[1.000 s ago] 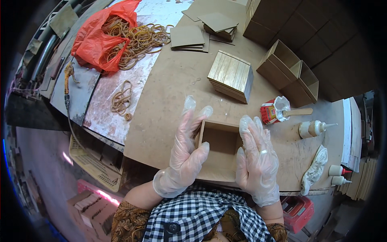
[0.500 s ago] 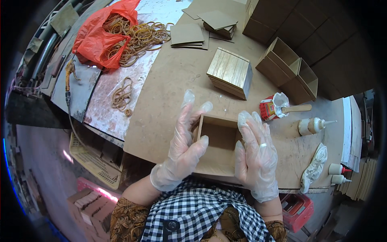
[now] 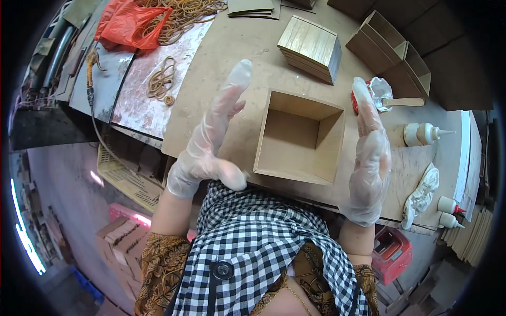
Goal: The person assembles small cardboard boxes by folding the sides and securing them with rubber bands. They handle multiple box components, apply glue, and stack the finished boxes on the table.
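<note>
An open brown square box [image 3: 299, 138] sits on the brown tabletop [image 3: 226, 68] right in front of me. My left hand [image 3: 213, 134], in a clear thin glove, hovers just left of the box with fingers stretched out and holds nothing. My right hand [image 3: 370, 152], also gloved, is raised flat on the box's right side, a little apart from its wall, and is empty too.
A stack of wooden boards [image 3: 311, 48] lies behind the box. Open brown boxes [image 3: 392, 58] stand at the back right. Glue bottles [image 3: 421, 134] and a white rag [image 3: 421, 194] lie right. A red bag [image 3: 132, 23] and rubber bands [image 3: 161, 79] lie far left.
Both hands have let go of the box's side walls and drawn apart. The view has tilted, so the box sits nearer and larger.
</note>
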Tool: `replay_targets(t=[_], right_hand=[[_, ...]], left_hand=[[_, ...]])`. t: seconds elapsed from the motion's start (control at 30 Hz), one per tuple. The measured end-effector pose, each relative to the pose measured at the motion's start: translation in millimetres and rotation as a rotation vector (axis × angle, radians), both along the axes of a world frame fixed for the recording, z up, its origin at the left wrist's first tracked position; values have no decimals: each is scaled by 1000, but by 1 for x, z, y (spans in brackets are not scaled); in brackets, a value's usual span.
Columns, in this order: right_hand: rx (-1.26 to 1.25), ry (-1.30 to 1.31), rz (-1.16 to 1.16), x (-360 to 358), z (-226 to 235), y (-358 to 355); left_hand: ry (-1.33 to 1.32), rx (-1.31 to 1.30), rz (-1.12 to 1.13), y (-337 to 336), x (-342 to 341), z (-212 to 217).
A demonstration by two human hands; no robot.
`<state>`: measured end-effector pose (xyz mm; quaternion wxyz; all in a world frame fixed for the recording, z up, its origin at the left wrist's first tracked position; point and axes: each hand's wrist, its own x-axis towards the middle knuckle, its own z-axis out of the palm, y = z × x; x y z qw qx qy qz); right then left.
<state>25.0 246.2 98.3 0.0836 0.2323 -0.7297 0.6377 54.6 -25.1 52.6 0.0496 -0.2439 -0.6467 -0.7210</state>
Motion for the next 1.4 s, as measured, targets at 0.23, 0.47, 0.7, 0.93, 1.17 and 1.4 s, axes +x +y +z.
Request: replay_targets(t=[0.23,0.47,0.7,0.93,1.17,1.4], right_hand=[[44,-147,96,1,0,9],[818,226,88,17,34,-9],[892,163,100,24,22,-18],[953,144,86,26,26,-24],[846,156,150,22,35,-17],[-462,-57,-20,-2,-13,17]], left_hand=[[128,-452,-143,1,-14,34],[196,-517,-118,10,-7,19],[252,-470,-102,10,-8,8],[285,-326,-50,25,-2,-3],[239,-343,57,35,13,-10],[-23,176,219,52,7,-13]])
